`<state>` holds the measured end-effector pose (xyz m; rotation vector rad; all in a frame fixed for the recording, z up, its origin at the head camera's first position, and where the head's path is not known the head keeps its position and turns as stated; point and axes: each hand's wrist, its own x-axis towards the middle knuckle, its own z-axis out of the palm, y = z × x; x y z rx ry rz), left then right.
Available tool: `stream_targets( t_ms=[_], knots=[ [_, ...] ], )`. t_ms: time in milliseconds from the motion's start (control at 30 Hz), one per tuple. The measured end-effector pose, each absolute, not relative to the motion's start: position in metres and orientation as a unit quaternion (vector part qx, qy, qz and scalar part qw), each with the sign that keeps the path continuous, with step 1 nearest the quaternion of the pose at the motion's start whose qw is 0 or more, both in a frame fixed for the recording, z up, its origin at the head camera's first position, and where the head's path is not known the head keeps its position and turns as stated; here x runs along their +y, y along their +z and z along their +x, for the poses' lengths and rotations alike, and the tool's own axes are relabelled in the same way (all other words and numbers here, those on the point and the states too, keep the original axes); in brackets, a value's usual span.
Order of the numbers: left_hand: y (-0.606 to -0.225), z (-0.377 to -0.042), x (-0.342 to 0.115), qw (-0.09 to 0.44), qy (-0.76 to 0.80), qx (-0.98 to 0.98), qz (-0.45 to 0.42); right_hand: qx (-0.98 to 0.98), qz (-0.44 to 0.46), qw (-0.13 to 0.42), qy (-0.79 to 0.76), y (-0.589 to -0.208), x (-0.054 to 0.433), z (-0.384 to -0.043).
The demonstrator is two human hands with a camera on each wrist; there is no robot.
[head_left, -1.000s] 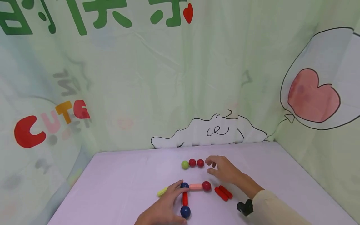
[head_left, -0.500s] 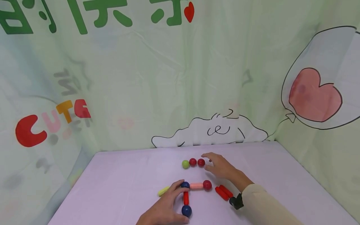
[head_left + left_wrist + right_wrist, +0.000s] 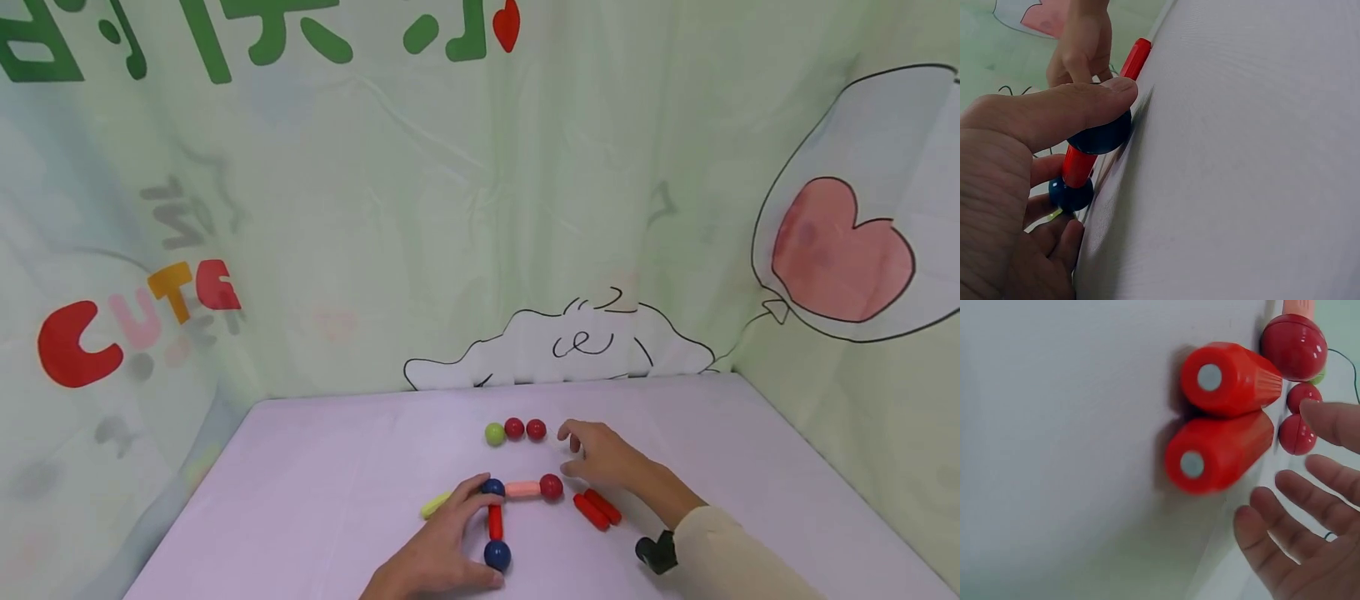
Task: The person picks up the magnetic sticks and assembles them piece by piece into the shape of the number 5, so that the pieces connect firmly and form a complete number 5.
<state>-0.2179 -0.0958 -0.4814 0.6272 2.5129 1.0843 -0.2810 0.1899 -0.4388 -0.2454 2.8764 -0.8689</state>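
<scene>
At the near edge of the view, the left hand (image 3: 450, 537) held an L-shaped assembly on the pale lilac table (image 3: 322, 492), its thumb against the near blue ball (image 3: 497, 555) and its fingertips at the far blue ball (image 3: 492, 487). A red rod (image 3: 496, 523) joined these two balls, running away from the person. From the far ball a pink rod (image 3: 522, 489) reached rightward to a larger red ball (image 3: 551, 487) at its end. A yellow rod (image 3: 435, 505) lay left of the assembly, partly hidden by the left hand. At the near right, a black object (image 3: 657, 552) sat by the cuff of a cream sleeve (image 3: 742, 558). Right of the assembly, two loose red rods (image 3: 1229, 419) lay side by side, each showing a round grey disc on its end. Just beyond them hung the right hand (image 3: 606, 454), thumb and gently bent fingers spread apart, near the row's right end but not touching it. That row, farther back, ran from a green ball (image 3: 495, 434) on the left to two small red balls (image 3: 536, 429). Behind the table rose a pale green cloth (image 3: 435, 225), printed with a balloon (image 3: 885, 275) bearing a pink heart.
</scene>
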Motion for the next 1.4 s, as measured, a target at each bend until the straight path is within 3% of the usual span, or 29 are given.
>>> stream_targets(
  t_ms=[633, 1100, 1400],
  knots=[
    [-0.48, -0.218, -0.099, 0.161, 0.393, 0.875, 0.23, 0.958, -0.082, 0.127, -0.243, -0.427, 0.208, -0.244],
    [-0.482, -0.22, -0.099, 0.162, 0.401, 0.873, 0.226, 0.938, -0.047, 0.136, -0.317, -0.43, 0.212, -0.239],
    [-0.481, -0.22, -0.099, 0.164, 0.406, 0.872, 0.219, 0.939, -0.071, 0.12, -0.315, -0.43, 0.211, -0.238]
  ],
)
